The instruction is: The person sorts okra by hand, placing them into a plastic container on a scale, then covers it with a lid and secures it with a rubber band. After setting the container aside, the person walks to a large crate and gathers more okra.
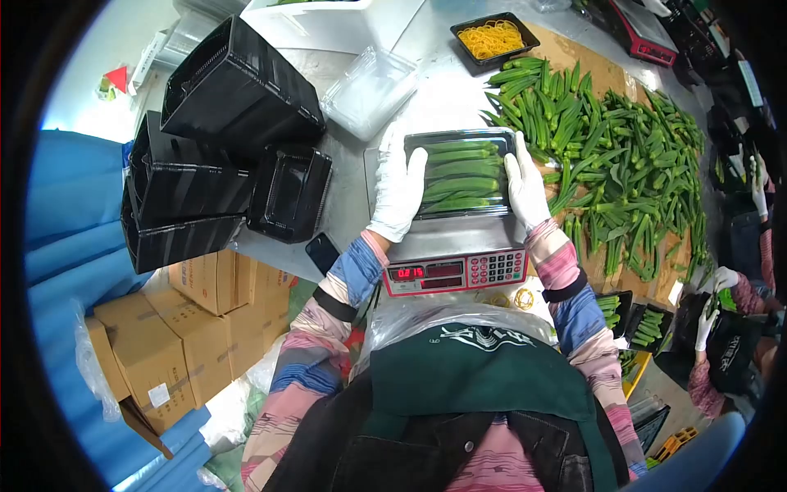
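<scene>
A black tray of okra under a clear cover rests on the weighing scale, whose red display is lit. My left hand, in a white glove, holds the tray's left side, thumb over the edge. At the right side, my right hand, also gloved in white, grips the rim. The okra pods inside lie side by side, crosswise. Just right of the tray, a large pile of loose okra spreads over brown cardboard.
Stacked black trays and clear lids stand on the left, near a phone. Rubber bands fill a black tray at the back. Cardboard boxes are lower left. Co-workers' gloved hands are at the far right.
</scene>
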Demonstrator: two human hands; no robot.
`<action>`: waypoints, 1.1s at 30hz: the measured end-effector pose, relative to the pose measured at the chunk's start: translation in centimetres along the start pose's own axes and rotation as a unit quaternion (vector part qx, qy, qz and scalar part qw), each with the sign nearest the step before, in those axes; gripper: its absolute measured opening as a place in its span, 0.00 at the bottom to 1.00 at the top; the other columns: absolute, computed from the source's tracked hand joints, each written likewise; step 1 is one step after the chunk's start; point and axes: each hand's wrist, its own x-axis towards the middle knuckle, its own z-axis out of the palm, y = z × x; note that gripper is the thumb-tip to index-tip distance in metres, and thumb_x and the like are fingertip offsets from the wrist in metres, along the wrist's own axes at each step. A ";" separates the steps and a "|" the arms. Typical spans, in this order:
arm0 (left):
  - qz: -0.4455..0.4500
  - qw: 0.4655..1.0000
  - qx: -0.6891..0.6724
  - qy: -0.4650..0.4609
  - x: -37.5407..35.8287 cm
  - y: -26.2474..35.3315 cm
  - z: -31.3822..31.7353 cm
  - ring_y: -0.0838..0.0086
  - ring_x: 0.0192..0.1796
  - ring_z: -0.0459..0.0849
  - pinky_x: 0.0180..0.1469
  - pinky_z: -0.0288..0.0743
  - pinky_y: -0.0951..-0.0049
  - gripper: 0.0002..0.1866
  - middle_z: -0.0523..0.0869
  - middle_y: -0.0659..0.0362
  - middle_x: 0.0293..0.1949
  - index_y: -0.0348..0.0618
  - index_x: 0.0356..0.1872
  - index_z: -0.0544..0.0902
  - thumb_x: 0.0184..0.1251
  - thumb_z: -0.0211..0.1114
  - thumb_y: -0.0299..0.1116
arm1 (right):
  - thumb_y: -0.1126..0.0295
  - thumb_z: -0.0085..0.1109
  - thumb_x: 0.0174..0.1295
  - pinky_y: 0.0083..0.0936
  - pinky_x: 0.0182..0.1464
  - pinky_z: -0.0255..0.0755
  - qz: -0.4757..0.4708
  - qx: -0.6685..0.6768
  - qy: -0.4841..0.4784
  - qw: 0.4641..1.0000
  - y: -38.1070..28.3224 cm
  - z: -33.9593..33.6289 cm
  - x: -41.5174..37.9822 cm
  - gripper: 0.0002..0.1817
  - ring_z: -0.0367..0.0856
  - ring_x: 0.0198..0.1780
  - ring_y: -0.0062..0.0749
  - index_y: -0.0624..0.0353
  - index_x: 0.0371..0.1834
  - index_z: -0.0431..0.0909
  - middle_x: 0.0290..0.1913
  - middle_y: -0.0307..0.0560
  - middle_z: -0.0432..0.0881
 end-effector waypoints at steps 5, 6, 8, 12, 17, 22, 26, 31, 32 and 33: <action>0.011 0.998 0.053 -0.018 0.6 0.4 -0.4 0.50 0.76 0.63 0.77 0.55 0.57 0.28 0.65 0.39 0.74 0.38 0.72 0.69 0.75 0.60 0.37 | 0.61 0.44 0.79 0.31 0.77 0.54 0.002 0.000 0.005 1.000 1.2 0.0 0.6 0.31 0.63 0.77 0.47 0.61 0.81 0.53 0.76 0.62 0.65; 0.024 0.997 0.067 0.003 0.6 0.6 -0.2 0.49 0.76 0.62 0.77 0.54 0.56 0.28 0.64 0.39 0.74 0.38 0.71 0.70 0.75 0.60 0.37 | 0.61 0.44 0.79 0.32 0.77 0.55 0.005 -0.011 0.009 1.000 0.8 0.0 0.7 0.31 0.65 0.76 0.48 0.61 0.81 0.53 0.74 0.63 0.66; 0.032 0.996 0.077 0.027 0.8 0.6 0.0 0.49 0.77 0.60 0.78 0.51 0.56 0.25 0.63 0.39 0.76 0.41 0.69 0.74 0.74 0.60 0.36 | 0.60 0.45 0.79 0.34 0.75 0.58 0.002 -0.042 0.015 0.999 1.0 -0.1 1.2 0.31 0.67 0.73 0.52 0.58 0.81 0.54 0.71 0.65 0.69; 0.023 1.000 -0.017 -0.014 1.9 0.2 0.2 0.59 0.68 0.76 0.70 0.65 0.64 0.17 0.79 0.47 0.65 0.39 0.61 0.80 0.76 0.57 0.32 | 0.61 0.46 0.78 0.35 0.74 0.58 0.005 -0.052 -0.001 0.999 0.1 -1.1 2.5 0.29 0.69 0.71 0.51 0.57 0.79 0.59 0.69 0.64 0.71; 0.009 0.998 -0.064 -0.009 2.5 -1.7 0.4 0.65 0.48 0.84 0.55 0.75 0.66 0.14 0.88 0.53 0.43 0.38 0.45 0.87 0.77 0.54 0.32 | 0.63 0.47 0.77 0.24 0.52 0.66 0.035 0.039 0.033 0.998 1.5 0.0 3.3 0.23 0.72 0.47 0.30 0.60 0.71 0.72 0.46 0.46 0.77; -0.022 0.996 -0.070 -0.044 2.9 -1.3 0.3 0.67 0.46 0.83 0.52 0.74 0.67 0.16 0.87 0.54 0.39 0.39 0.38 0.87 0.75 0.51 0.34 | 0.64 0.45 0.77 0.23 0.58 0.69 0.031 0.067 0.044 0.996 1.9 0.5 3.2 0.21 0.77 0.46 0.25 0.64 0.64 0.77 0.47 0.44 0.85; -0.032 0.995 -0.050 -0.076 3.4 -0.7 0.0 0.66 0.46 0.83 0.53 0.74 0.67 0.15 0.86 0.54 0.39 0.40 0.40 0.86 0.75 0.50 0.33 | 0.64 0.46 0.77 0.25 0.67 0.65 0.045 0.049 0.020 0.998 1.6 0.0 3.5 0.21 0.79 0.59 0.32 0.64 0.65 0.76 0.58 0.51 0.84; 0.049 0.997 0.034 -0.039 2.7 -0.8 -0.4 0.61 0.43 0.86 0.50 0.76 0.65 0.15 0.88 0.51 0.38 0.42 0.39 0.87 0.75 0.50 0.34 | 0.64 0.49 0.76 0.27 0.69 0.64 0.009 0.074 0.025 0.997 0.7 -0.6 1.8 0.22 0.78 0.63 0.39 0.62 0.67 0.75 0.62 0.54 0.82; 0.042 0.998 0.019 -0.037 1.8 -0.5 -0.5 0.60 0.45 0.85 0.53 0.74 0.63 0.15 0.88 0.52 0.39 0.43 0.40 0.86 0.75 0.50 0.33 | 0.64 0.49 0.76 0.27 0.69 0.64 0.010 0.063 0.033 0.997 0.6 -0.6 1.0 0.21 0.78 0.63 0.39 0.62 0.67 0.75 0.62 0.54 0.82; 0.061 0.996 0.056 -0.017 0.9 0.3 -0.7 0.60 0.46 0.83 0.53 0.73 0.62 0.14 0.87 0.54 0.39 0.45 0.41 0.86 0.75 0.50 0.33 | 0.64 0.50 0.76 0.28 0.69 0.64 0.010 0.051 0.041 0.998 0.5 -0.7 0.4 0.21 0.77 0.64 0.40 0.62 0.67 0.75 0.62 0.55 0.82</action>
